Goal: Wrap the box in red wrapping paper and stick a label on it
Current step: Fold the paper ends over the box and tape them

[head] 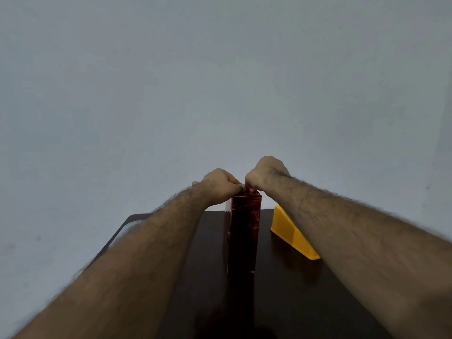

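Both hands meet at the top end of the box (243, 231): left hand (220, 183) and right hand (265, 173) have fingers curled down onto the top edge, pinching the red wrapping paper (245, 201) there, fingertips nearly touching each other. Exact finger placement is hidden behind the knuckles, so I can't tell what fold they're on. Box stands upright on its end, roughly centre of the dark table (281, 289), tall and narrow, wrapped in shiny dark red paper on the faces toward the camera. A pale strip shows along the upper left edge of the box, just under the left wrist; can't tell whether that's bare box or paper backing. Forearms come in from both lower corners and converge over the box. Yellow wedge-shaped object (291, 234) sits on the table just right of the box, not touching it, partly covered by the right forearm. Table's far left corner is rounded. Plain grey wall (220, 81) behind fills the upper part of the view.
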`<state>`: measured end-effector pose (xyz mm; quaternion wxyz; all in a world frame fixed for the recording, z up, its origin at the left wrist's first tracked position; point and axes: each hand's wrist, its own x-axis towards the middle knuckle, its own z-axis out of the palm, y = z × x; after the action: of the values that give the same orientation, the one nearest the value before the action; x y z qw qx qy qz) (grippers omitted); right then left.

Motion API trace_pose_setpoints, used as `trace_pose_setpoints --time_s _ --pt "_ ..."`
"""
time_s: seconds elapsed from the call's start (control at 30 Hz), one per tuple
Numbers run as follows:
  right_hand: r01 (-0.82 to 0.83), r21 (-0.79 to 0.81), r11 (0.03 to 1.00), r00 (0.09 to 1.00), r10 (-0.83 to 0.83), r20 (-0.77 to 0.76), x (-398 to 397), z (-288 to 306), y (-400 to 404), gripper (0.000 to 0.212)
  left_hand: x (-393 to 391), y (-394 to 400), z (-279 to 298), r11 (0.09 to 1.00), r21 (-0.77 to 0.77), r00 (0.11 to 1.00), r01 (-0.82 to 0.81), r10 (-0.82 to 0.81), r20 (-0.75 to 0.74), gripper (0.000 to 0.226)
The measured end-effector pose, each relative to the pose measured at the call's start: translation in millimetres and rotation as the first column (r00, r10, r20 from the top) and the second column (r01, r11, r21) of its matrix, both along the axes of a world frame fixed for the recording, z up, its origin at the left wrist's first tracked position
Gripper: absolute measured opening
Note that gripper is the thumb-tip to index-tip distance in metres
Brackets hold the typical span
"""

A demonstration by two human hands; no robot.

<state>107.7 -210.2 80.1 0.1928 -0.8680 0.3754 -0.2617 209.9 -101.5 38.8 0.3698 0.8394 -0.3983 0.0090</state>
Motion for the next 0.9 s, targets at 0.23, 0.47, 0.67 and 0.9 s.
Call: trace_pose_setpoints --time_s 0.23,0.47,0.67,0.9 --pt "0.086 -0.123 0.989 0.968 -0.112 -0.226 -8.3 8.1 -10.3 0.075 8.7 1.8 -0.5 0.999 0.04 1.0 -0.019 0.019 0.003 0.039" --pt "0.038 0.207 0.978 0.996 -0.021 -0.086 -14.7 -23.4 -39.9 0.024 0.4 0.2 -1.1 1.0 0.0 1.0 -0.009 0.009 -0.016 0.012" --pt "-0.32 0.442 0.838 0.93 0.189 0.316 -9.2 -39.6 -40.8 0.039 -3.0 0.8 0.9 1.0 -0.005 0.999 0.005 -0.005 -0.034 0.012" --pt "-0.347 0.52 0.78 0.929 0.212 0.302 -4.9 -45.7 -39.9 0.048 -3.8 -1.5 3.3 1.0 -0.003 1.0 0.009 -0.009 -0.016 0.017"
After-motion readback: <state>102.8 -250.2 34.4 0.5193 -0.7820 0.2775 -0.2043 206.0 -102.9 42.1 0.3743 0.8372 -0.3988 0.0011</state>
